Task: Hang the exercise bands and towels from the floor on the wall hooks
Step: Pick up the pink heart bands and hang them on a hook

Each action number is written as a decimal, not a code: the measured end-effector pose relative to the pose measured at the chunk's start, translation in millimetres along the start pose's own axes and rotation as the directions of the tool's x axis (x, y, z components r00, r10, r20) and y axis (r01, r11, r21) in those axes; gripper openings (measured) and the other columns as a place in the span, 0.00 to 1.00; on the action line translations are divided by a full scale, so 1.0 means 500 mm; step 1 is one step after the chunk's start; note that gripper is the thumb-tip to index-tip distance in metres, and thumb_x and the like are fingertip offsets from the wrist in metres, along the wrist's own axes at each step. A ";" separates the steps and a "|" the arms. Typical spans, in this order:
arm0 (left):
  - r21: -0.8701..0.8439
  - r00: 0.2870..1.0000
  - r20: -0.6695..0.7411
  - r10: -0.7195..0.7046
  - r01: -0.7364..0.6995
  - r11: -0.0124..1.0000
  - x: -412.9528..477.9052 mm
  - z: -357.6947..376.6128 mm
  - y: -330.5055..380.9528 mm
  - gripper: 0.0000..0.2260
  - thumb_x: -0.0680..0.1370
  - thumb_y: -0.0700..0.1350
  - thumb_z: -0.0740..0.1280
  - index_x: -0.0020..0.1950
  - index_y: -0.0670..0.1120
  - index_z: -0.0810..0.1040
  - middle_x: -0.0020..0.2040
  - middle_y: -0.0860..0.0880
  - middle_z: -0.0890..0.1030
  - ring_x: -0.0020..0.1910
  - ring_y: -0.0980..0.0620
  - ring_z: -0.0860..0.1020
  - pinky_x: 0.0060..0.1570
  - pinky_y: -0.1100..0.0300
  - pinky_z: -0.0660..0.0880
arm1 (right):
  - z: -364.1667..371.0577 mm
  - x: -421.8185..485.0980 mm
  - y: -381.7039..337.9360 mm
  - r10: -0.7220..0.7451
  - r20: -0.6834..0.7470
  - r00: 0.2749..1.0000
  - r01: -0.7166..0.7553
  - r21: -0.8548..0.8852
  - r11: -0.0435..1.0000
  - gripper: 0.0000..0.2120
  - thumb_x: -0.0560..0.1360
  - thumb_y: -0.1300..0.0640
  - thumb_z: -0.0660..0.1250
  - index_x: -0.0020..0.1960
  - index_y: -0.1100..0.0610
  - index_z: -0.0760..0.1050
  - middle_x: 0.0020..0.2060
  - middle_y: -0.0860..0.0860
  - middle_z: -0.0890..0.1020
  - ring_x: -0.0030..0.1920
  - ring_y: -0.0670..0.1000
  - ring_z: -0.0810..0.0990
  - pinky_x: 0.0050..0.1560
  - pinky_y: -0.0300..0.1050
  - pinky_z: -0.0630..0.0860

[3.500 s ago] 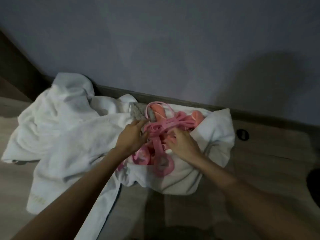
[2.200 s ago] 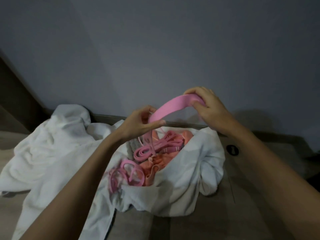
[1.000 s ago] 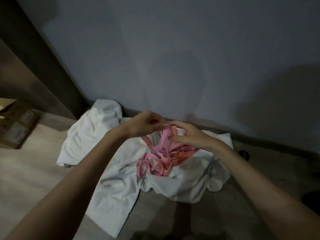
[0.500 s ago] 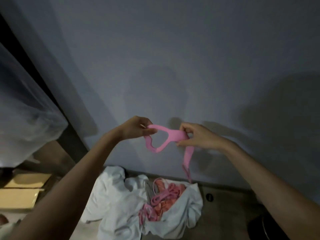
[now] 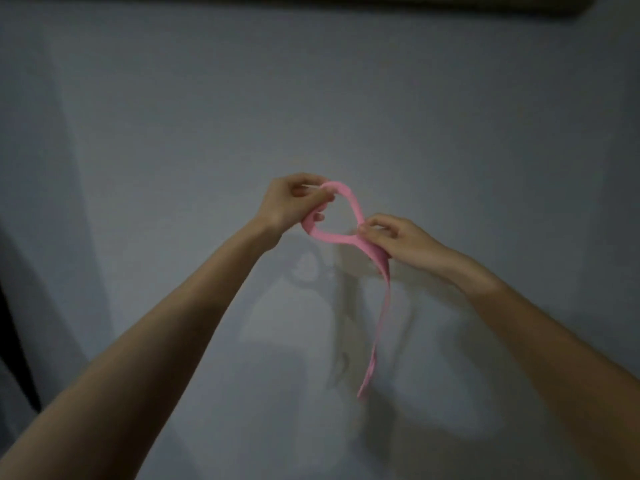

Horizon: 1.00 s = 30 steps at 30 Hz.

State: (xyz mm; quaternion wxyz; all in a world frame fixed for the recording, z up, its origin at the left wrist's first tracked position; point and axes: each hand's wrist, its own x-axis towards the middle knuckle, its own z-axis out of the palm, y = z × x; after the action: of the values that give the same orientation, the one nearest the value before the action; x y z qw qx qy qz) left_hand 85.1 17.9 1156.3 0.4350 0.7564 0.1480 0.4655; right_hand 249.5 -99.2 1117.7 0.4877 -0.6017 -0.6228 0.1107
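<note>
I hold a flat pink exercise band (image 5: 349, 202) up in front of a grey wall. My left hand (image 5: 294, 200) pinches its upper left part. My right hand (image 5: 391, 240) pinches it lower on the right. Between the two hands the band forms an open loop, and a long tail of it hangs down below my right hand. The towels and the other bands on the floor are out of view.
A dark horizontal strip (image 5: 450, 3) runs along the top edge of the wall; no hooks can be made out on it. A dark vertical edge (image 5: 14, 341) shows at the far left. The grey wall (image 5: 173, 133) fills the view.
The view has risen from the floor pile to the bare wall. Both hands have lifted the pink band higher and spread a wider loop in it.
</note>
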 end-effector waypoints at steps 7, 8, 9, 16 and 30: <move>0.203 0.954 0.105 0.281 -0.297 0.933 0.133 0.068 0.177 0.08 0.75 0.43 0.71 0.53 0.44 0.81 0.44 0.49 0.81 0.36 0.59 0.77 0.35 0.70 0.76 | -0.128 0.084 -0.140 0.009 -0.301 0.954 0.087 0.304 0.949 0.12 0.77 0.56 0.65 0.58 0.59 0.75 0.41 0.52 0.84 0.34 0.50 0.83 0.42 0.42 0.80; 0.223 0.945 0.098 0.312 -0.326 0.919 0.150 0.072 0.195 0.09 0.75 0.44 0.70 0.54 0.45 0.81 0.44 0.49 0.81 0.37 0.58 0.77 0.35 0.69 0.76 | -0.145 0.094 -0.156 -0.004 -0.332 0.943 0.115 0.314 0.942 0.10 0.77 0.57 0.66 0.57 0.60 0.76 0.41 0.52 0.83 0.34 0.50 0.83 0.42 0.42 0.81; 0.233 0.938 0.089 0.336 -0.347 0.908 0.167 0.076 0.213 0.09 0.75 0.45 0.70 0.55 0.46 0.81 0.44 0.50 0.81 0.38 0.57 0.77 0.35 0.69 0.76 | -0.163 0.106 -0.169 -0.020 -0.363 0.932 0.142 0.311 0.940 0.10 0.76 0.57 0.66 0.55 0.60 0.77 0.41 0.52 0.83 0.35 0.50 0.82 0.42 0.43 0.82; 0.060 0.958 -0.033 0.283 -0.281 0.958 0.293 0.128 0.244 0.21 0.77 0.41 0.68 0.68 0.44 0.69 0.53 0.42 0.77 0.44 0.50 0.79 0.47 0.57 0.80 | -0.297 0.225 -0.195 -0.098 -0.624 0.775 0.264 0.178 0.948 0.08 0.72 0.58 0.71 0.50 0.59 0.80 0.39 0.53 0.83 0.34 0.48 0.81 0.28 0.36 0.75; -0.242 0.940 -0.183 0.287 -0.326 0.914 0.590 0.291 0.337 0.09 0.73 0.37 0.71 0.52 0.36 0.78 0.42 0.42 0.82 0.33 0.54 0.83 0.36 0.64 0.81 | -0.604 0.453 -0.154 -0.202 -0.660 0.724 0.448 0.226 0.865 0.07 0.72 0.62 0.70 0.50 0.62 0.77 0.35 0.54 0.81 0.29 0.46 0.79 0.27 0.36 0.77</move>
State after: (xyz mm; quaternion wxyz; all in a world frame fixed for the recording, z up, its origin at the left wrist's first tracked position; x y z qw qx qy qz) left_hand 330.2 30.6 1432.7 0.4431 0.6688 -0.0060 0.5969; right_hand 469.0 -59.8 1432.0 0.7795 -0.3799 -0.4939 -0.0652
